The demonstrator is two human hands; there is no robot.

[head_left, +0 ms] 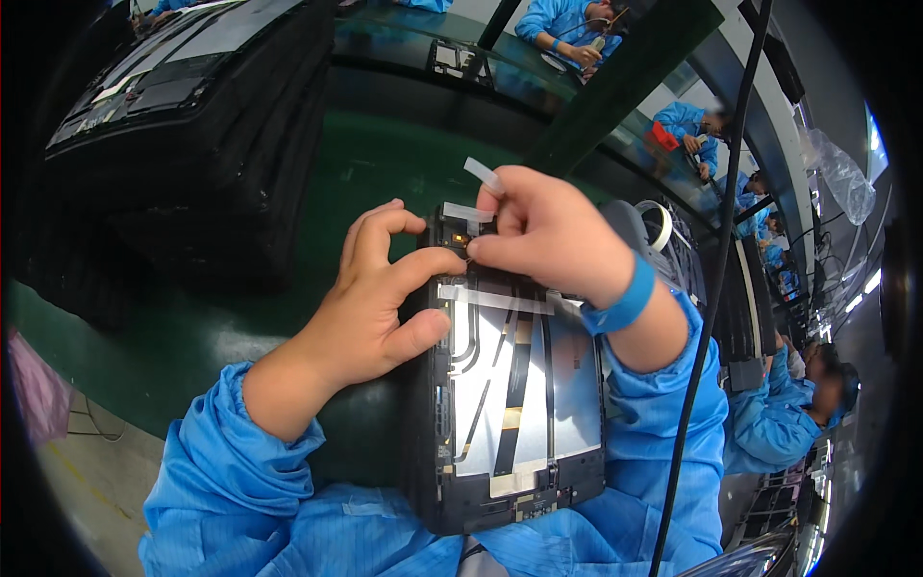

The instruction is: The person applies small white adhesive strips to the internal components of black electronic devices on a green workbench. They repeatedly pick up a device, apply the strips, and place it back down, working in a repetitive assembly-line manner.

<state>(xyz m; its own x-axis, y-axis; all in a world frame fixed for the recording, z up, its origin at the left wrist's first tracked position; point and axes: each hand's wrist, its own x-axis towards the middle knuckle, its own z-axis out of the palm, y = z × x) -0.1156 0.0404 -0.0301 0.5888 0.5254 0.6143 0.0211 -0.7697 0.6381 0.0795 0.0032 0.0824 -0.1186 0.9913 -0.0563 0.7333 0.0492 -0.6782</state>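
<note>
In front of me lies an opened tablet [574,385], its silver inner plate, dark flex cables and black frame exposed. My left hand [370,298] spreads its fingers over the upper left edge; the index fingertip touches the top part and the thumb rests by the side. Over the top end, my right hand [543,226] is closed, thumb and index bent. A short whitish tape strip [481,174] sticks up from its index finger. Other pale tape strips lie on the tablet, including a long one [495,297] across its upper part. The right thumb tip is beside a small yellow component [460,238].
A tall stack of black tablet housings [207,159] stands at the left on the green table [375,159]. To the right are a white tape roll [658,225] and a hanging black cable [716,279]. Several people in blue work along the far bench; another sits at the right.
</note>
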